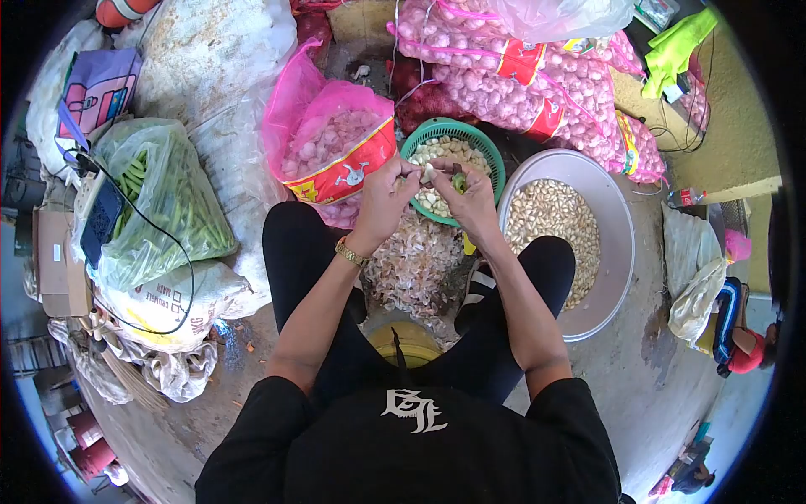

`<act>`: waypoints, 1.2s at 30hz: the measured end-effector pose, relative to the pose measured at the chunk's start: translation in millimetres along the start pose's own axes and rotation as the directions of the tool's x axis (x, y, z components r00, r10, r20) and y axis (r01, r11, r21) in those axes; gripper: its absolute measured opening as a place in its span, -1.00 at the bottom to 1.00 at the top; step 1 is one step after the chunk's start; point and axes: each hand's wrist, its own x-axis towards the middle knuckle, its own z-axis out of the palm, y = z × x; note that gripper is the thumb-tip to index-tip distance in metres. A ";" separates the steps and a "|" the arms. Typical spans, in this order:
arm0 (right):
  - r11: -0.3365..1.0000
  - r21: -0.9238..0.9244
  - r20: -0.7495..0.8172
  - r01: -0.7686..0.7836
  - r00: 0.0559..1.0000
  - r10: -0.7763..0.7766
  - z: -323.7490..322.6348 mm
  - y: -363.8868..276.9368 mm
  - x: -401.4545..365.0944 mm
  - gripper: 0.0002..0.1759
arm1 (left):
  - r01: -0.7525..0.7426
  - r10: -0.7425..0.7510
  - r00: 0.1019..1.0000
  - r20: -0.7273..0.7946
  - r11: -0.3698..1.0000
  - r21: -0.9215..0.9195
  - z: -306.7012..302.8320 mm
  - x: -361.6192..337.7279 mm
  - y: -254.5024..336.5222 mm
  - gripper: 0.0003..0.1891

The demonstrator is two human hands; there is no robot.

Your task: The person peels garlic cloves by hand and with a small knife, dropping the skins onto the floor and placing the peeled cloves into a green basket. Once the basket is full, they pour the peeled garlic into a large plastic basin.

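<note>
Over the green basket (499,181) of peeled garlic cloves, my two hands meet at a small pale garlic clove (428,172). My left hand (386,197) has its fingers pinched at the clove's left side. My right hand (470,202) is closed at its other side, with something small and green showing by its fingers. Below the hands lies a heap of garlic skins (420,265) on the floor. An open pink mesh bag (323,143) of garlic stands to the left. On the right is a large pale basin (617,244) with many loose cloves.
Full garlic sacks (537,84) are stacked at the top right. Green vegetables fill a clear plastic bag (172,202) at the left, beside white sacks (214,76). My knees flank the skins. A person (747,349) is at the far right.
</note>
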 end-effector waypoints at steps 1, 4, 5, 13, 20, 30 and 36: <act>0.996 -0.082 0.011 0.044 0.999 -0.043 -1.3 -1.9 0.0 -0.77 | -0.097 0.099 0.995 -0.027 0.993 0.071 0.5 0.2 -2.1 -0.85; 0.978 -0.189 0.024 0.087 0.996 -0.084 -4.1 6.1 0.9 -0.76 | -0.150 0.154 0.988 -0.025 0.982 0.117 0.4 -0.4 -3.3 -0.86; 0.973 -0.215 0.025 0.087 0.996 -0.083 -4.5 9.6 1.4 -0.76 | -0.150 0.154 0.988 -0.024 0.982 0.117 -0.1 -1.5 -2.4 -0.86; 0.983 -0.178 0.077 0.052 0.996 -0.039 -8.1 4.3 3.7 -0.76 | -0.105 0.104 0.994 0.024 0.993 0.045 1.5 -2.6 -9.3 -0.88; 0.989 -0.006 0.150 -0.149 0.977 0.149 -12.3 -0.9 4.0 -0.79 | 0.092 -0.088 0.995 0.040 0.989 -0.115 -3.4 -0.5 -13.7 -0.85; 0.990 0.073 0.169 -0.122 0.980 0.108 -8.3 0.0 6.3 -0.76 | 0.176 -0.157 0.983 0.098 0.957 -0.232 -4.8 1.3 1.3 -0.84; 0.988 0.054 0.142 -0.147 0.980 0.138 -11.9 8.1 7.4 -0.75 | 0.250 -0.240 0.968 0.073 0.913 -0.323 -14.8 4.5 -7.2 -0.83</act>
